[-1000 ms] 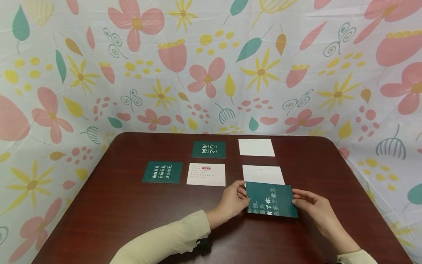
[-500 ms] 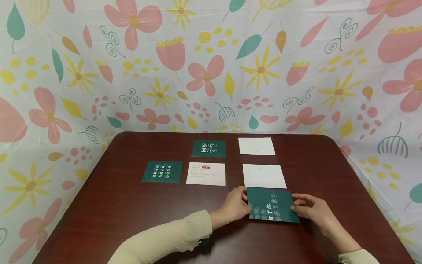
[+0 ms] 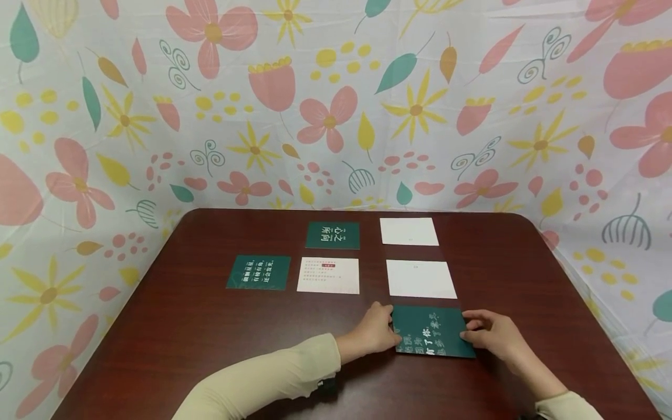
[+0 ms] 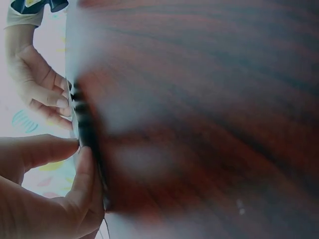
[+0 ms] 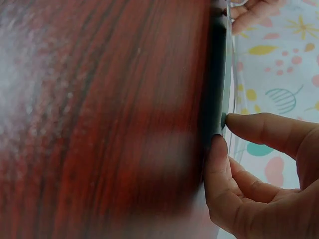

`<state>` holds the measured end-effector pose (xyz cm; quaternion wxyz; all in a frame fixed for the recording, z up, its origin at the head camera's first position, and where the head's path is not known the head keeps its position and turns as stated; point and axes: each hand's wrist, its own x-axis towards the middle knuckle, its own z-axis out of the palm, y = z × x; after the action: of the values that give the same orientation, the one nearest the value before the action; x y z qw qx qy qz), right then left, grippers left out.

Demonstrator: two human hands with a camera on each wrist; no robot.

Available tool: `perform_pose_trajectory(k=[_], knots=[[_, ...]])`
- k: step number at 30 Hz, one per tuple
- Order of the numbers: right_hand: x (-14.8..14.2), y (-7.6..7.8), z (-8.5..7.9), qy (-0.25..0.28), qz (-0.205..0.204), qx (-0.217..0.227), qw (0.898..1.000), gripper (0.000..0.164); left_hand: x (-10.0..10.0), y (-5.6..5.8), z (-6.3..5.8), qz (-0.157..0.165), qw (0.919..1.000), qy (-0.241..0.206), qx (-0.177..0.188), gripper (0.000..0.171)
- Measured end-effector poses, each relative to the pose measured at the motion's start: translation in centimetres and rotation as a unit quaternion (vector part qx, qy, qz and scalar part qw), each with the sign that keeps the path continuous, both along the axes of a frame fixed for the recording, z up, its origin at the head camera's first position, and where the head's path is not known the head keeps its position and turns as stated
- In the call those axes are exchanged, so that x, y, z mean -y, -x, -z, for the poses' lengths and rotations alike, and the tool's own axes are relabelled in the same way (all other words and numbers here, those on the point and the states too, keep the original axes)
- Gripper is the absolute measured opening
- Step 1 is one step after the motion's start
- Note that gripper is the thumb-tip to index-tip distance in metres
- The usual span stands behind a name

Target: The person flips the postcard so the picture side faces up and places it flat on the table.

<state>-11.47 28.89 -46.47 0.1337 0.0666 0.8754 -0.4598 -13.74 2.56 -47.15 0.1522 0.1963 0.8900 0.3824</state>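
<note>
A dark green card [image 3: 434, 332] with white Chinese characters is low over the near right part of the table, close in front of a blank white card [image 3: 422, 279]. My left hand [image 3: 371, 331] pinches its left edge between thumb and fingers. At the opposite edge, my right hand [image 3: 496, 335] pinches it the same way. Both wrist views show the green card [image 4: 88, 127] edge-on, close to the tabletop, with thumb and fingertips [image 5: 219, 149] on either side of its edge.
Another white card [image 3: 409, 231] lies at the back right. Left of it lie a green card [image 3: 333, 235], a card printed with small text [image 3: 328, 276] and a further green card [image 3: 258, 272]. Behind the reddish-brown table [image 3: 210, 326] hangs a floral cloth [image 3: 336, 70].
Both hands have brought the green card toward the near side and lower. It has uncovered the front part of the white card behind it. The other cards stay in place.
</note>
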Motion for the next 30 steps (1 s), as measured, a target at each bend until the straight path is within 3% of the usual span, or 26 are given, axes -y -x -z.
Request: perform_pose_trajectory(k=[8,18,30], knots=[[0.5,0.3,-0.3,-0.042,-0.005,-0.008,0.999,0.049,-0.3,-0.2,-0.9,0.011,0.9984,0.055,0.0,0.064],[0.8,0.2,-0.2,-0.111,-0.027,-0.036,0.993,0.047,-0.4,-0.5,-0.5,0.028,0.995,0.095,-0.014,0.066],[1.3,-0.1,-0.1,-0.129,-0.038,-0.056,0.989,0.048,-0.4,-0.4,-0.3,0.026,0.9954,0.091,-0.014,0.064]])
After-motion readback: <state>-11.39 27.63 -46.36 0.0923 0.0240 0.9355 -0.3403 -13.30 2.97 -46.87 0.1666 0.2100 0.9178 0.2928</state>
